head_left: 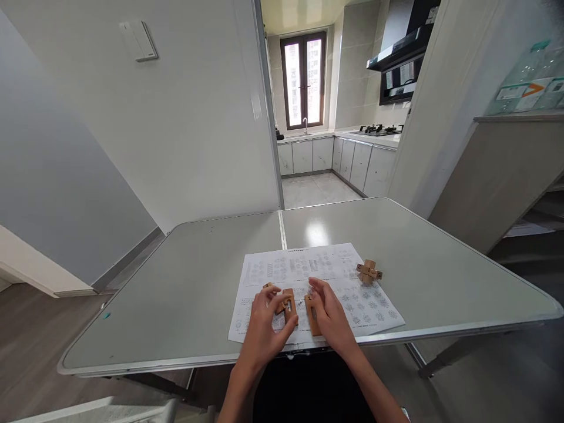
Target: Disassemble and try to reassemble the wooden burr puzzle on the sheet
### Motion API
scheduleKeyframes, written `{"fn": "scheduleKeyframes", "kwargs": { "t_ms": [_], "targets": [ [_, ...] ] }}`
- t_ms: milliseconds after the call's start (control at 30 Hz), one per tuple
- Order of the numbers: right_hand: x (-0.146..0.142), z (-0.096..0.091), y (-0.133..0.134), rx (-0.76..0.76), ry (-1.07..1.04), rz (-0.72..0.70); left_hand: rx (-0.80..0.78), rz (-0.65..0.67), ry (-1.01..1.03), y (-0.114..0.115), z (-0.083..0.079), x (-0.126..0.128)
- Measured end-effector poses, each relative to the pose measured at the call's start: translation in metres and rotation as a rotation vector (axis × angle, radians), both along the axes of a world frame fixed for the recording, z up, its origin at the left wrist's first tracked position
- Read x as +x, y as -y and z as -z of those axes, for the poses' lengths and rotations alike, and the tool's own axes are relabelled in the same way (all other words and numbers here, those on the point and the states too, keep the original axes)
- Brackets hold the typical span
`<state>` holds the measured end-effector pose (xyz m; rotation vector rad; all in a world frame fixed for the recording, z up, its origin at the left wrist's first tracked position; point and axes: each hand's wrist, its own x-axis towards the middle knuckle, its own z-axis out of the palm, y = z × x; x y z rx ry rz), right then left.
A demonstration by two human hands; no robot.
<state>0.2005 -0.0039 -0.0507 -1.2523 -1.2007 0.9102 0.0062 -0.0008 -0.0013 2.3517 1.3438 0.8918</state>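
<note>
On the printed sheet near the table's front edge, my left hand point(268, 326) curves over light wooden puzzle pieces, its thumb and fingers apart. A slotted wooden piece point(288, 292) lies between its index finger and thumb, and a smaller wooden piece point(267, 285) shows partly beyond the fingers. To the right, my right hand point(331, 317) is bent around a second slotted wooden piece point(313, 324) marked with a 2, the thumb at its upper end. Part of that piece is hidden by the hand. A narrow strip of paper separates the two slotted pieces.
The printed sheet point(374, 294) carries rows of small diagrams. A cross-shaped assembly of wooden pieces point(368, 272) sits at its right edge. The pale table point(176, 294) has a metal rim and a centre seam. Water bottles point(529, 82) stand on a cabinet at the right.
</note>
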Motion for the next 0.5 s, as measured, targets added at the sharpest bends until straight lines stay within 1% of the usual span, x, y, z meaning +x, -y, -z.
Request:
{"fn": "scheduleKeyframes", "kwargs": {
  "t_ms": [67, 133, 200, 233, 300, 367, 500],
  "targets": [
    [0.001, 0.0, -0.001, 0.008, -0.011, 0.016, 0.03, 0.115, -0.067, 0.001, -0.004, 0.004],
    [0.001, 0.0, -0.002, 0.02, -0.023, 0.052, 0.026, 0.228, -0.142, 0.002, -0.006, 0.01],
    [0.002, -0.002, -0.002, 0.024, -0.038, 0.091, 0.014, 0.299, -0.205, 0.003, -0.007, 0.018],
    [0.002, -0.003, -0.002, 0.019, -0.045, 0.104, 0.011, 0.309, -0.229, 0.003, -0.007, 0.022],
    [0.002, -0.004, -0.001, 0.002, -0.055, 0.112, 0.018, 0.285, -0.258, 0.002, -0.004, 0.027],
    [0.001, -0.005, -0.001, -0.006, -0.057, 0.108, 0.043, 0.229, -0.26, -0.002, -0.001, 0.029],
    [0.001, -0.002, -0.001, 0.018, -0.05, 0.108, 0.107, 0.096, -0.263, -0.014, 0.008, 0.025]
  ]
}}
